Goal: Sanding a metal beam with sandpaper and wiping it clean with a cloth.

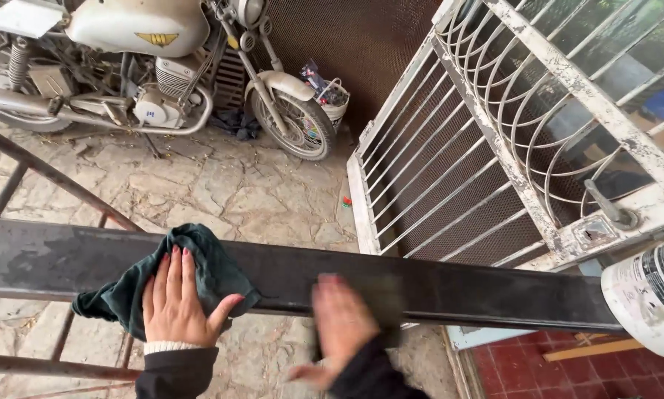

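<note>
A long dark metal beam runs across the view at waist height. My left hand lies flat on a dark green cloth draped over the beam's near edge. My right hand is blurred with motion against the beam's front face, a little right of the cloth; a dark patch sits under its fingers, and I cannot tell if it holds anything.
A white metal gate with peeling paint stands at the right. An old cream motorcycle is parked at the back left on the stone paving. A white canister sits at the right edge. Rusty bars slope at the left.
</note>
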